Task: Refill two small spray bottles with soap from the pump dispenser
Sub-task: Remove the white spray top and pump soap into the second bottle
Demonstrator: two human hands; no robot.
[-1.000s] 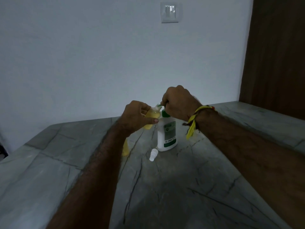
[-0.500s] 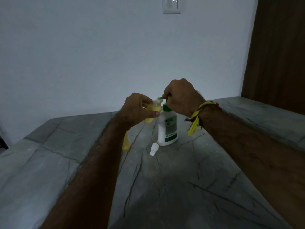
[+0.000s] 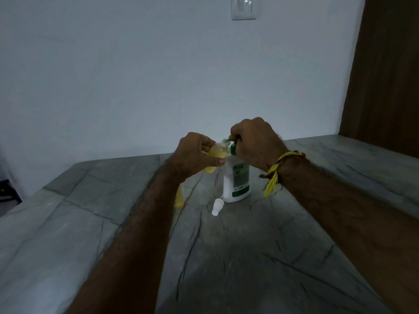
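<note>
While my left hand (image 3: 195,155) curls round the small spray bottle (image 3: 216,154), thumb across its front, I hold it tilted in the air with its open neck up against the green spout of the pump dispenser (image 3: 237,180). That bottle is clear plastic with yellow soap inside. My right hand (image 3: 256,143) sits closed over the dispenser's green pump head, fingers bent down around it; the head itself is mostly hidden under my knuckles, so I cannot tell how far down it is. The dispenser stands upright on the grey stone counter (image 3: 272,257), white-bodied with a green label. Just in front of its base lies a small white cap (image 3: 217,206) on its side. A second yellow bottle (image 3: 179,198) stands on the counter to the left, half hidden behind my left forearm, so I cannot see its top. A yellow thread band (image 3: 275,172) is tied at my right wrist, loose ends hanging. Behind the counter is a pale wall with a white light switch (image 3: 243,7), and a dark wooden panel (image 3: 385,75) at the right.
</note>
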